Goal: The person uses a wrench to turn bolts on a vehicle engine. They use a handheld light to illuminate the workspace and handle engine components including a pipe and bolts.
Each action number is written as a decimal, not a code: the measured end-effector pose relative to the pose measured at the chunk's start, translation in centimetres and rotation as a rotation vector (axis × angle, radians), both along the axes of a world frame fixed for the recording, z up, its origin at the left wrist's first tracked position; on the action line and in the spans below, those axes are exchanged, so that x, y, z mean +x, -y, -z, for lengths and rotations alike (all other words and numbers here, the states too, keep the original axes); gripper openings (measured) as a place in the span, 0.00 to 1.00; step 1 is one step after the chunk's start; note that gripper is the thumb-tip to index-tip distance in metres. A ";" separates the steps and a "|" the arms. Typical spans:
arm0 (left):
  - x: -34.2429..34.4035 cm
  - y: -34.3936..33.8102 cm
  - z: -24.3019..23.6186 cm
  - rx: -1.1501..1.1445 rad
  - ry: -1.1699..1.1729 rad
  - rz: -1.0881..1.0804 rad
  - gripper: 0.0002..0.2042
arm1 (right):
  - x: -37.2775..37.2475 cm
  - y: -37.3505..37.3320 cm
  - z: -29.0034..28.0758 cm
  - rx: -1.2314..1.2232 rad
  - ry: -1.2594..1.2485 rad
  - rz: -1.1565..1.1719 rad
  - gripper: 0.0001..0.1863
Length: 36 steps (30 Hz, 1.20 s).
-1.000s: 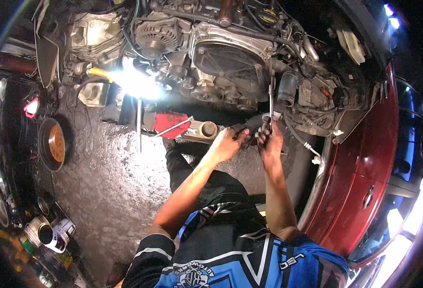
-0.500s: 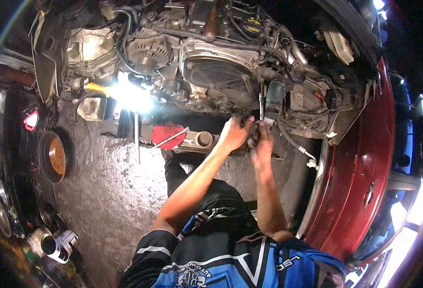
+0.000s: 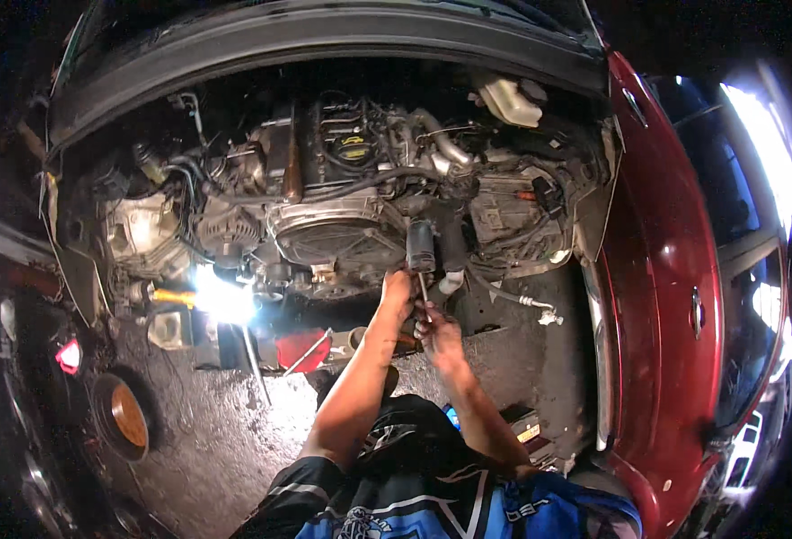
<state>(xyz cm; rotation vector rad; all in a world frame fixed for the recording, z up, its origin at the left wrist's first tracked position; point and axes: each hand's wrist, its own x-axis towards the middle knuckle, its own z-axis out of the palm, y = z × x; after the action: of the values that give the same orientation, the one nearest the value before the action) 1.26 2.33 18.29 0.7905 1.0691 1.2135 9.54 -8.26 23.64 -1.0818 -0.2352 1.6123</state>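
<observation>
My right hand is closed around a slim metal tool, its shaft pointing up toward a dark cylindrical part on the car engine's lower right side. My left hand is just left of that shaft, fingers closed at the engine's lower front; what they grip is hidden. The timing cover sits above and left of it. A red cloth with a long wrench across it lies below on a lower crossmember.
A glaring work light with a yellow handle is at the left. A round pan stands on the floor. The dark red car body runs along the right; a hood or cowl edge arches overhead.
The view has tilted up, showing more engine bay. Both hands have moved up along the engine front, the left one now beside the tool's shaft.
</observation>
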 end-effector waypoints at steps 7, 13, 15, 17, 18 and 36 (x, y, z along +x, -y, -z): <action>0.7 -0.6 3.6 0.055 -0.149 -0.113 0.08 | -1.2 0.0 -2.4 -0.042 0.220 0.070 0.11; -2.4 0.3 3.4 0.386 -0.381 -0.031 0.12 | -1.7 -0.5 -0.4 -0.071 -0.314 -0.092 0.11; -0.1 1.0 0.0 0.062 -0.127 -0.010 0.12 | -1.5 0.2 -1.0 0.057 0.506 0.048 0.09; 0.8 0.4 -1.0 -0.048 -0.144 -0.070 0.10 | -2.1 -0.1 -0.7 0.210 0.802 0.097 0.09; 1.4 0.2 -1.4 -0.104 -0.152 -0.091 0.10 | -2.1 -0.1 -0.7 0.195 0.737 0.165 0.07; -1.1 -0.8 -3.2 -0.381 0.291 -0.111 0.08 | -1.1 -0.3 -0.6 -0.039 -0.284 -0.087 0.13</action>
<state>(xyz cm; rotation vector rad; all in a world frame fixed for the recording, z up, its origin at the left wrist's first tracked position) 0.15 3.13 21.51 0.2553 1.0675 1.1299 8.47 -7.99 24.20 -0.8679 -0.0626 1.8332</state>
